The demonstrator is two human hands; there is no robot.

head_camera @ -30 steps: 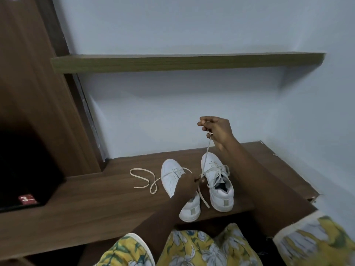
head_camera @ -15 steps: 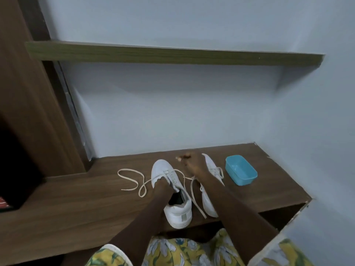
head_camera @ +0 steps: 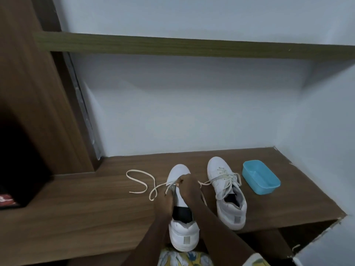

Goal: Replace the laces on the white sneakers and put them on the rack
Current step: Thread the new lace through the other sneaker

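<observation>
I am partway through the lacing, by my reckoning. The far white leather sneaker, to my right, already carries a cream lace crisscrossed up its eyelets. Its ends lie loose and untied, so I judge it threaded but not finished. The near white leather sneaker stands heel toward me on the brown wooden ledge, just beside its partner, and it is the one I am working on.

My right hand sits over the sneaker's front, thumb and fingertips pinched together on one end of the cream flat shoelace. My left hand rests against the left side of the eyelet row. Whether it grips a strand or only steadies the shoe, I cannot tell. Most of the shoelace lies in slack loops on the ledge to the left of the toe, so I take it that only the lowest eyelets are threaded. My hands hide exactly how many.

What is left, as I see it, is to work that slack up through the remaining eyelets, tidy or tie both pairs of ends, then set the pair on the rack. I cannot say whether the rack is this ledge or the olive-green shelf board above. A light blue plastic tub sits near the far sneaker, not touching it.
</observation>
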